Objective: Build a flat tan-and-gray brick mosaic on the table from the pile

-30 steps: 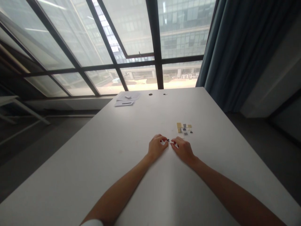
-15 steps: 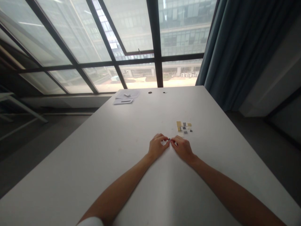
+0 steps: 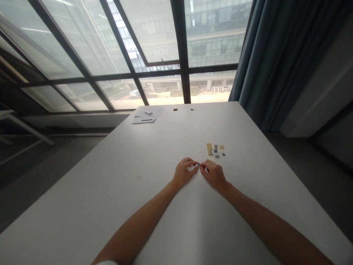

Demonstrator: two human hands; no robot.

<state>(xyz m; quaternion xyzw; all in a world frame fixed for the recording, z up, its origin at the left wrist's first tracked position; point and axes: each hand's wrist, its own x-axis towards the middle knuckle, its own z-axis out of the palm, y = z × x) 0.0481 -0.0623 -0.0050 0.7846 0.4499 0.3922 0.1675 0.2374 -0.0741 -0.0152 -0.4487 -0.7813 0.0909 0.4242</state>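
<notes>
The left hand and right hand pinched one tiny dark-grey piece between their fingertips, just to the near left of the cluster of small tan and grey pieces, presumably because it needed steadying from both sides. A second earlier, the right fingertips stood apart from it.

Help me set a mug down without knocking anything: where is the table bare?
The white table has bare room between the left hand and the papers at the far left, and between the small yellow and gray parts and the right edge. It's crowded around the small piece at both hands' fingertips and just beyond the right hand.
</notes>
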